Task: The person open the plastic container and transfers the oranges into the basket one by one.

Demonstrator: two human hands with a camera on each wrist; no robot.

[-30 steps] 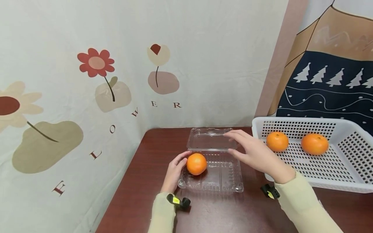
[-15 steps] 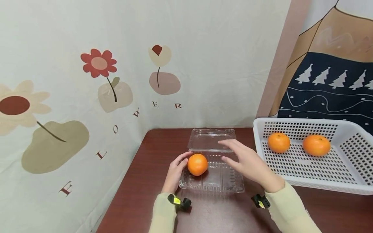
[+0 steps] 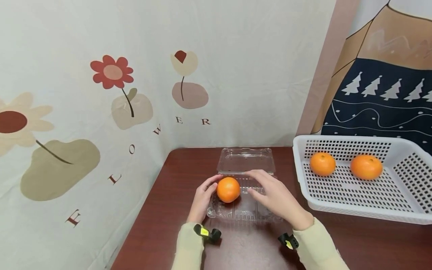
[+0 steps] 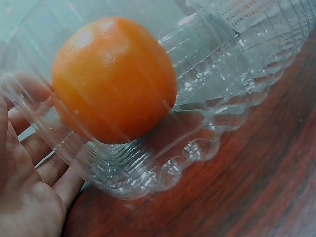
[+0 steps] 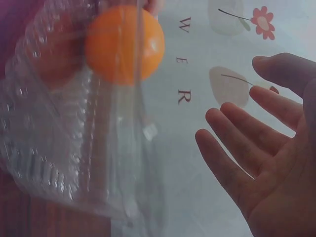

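One orange sits in the left part of a clear plastic clamshell box, whose lid lies folded back behind it. My left hand is at the box's left wall, close beside the orange. In the left wrist view, its fingers lie along the outside of the clear wall. Over the right half of the box hovers my right hand, thumb and fingers spread apart with nothing between them. The right wrist view shows its fingers spread and loosely bent, apart from the orange.
To the right stands a white perforated basket holding two more oranges, one on the left and one on the right. The dark red-brown table ends against a printed cloth wall at the back and left.
My right hand has moved left and slightly down, from the box's right edge to over its middle near the orange. The left hand, orange and box stay where they were.
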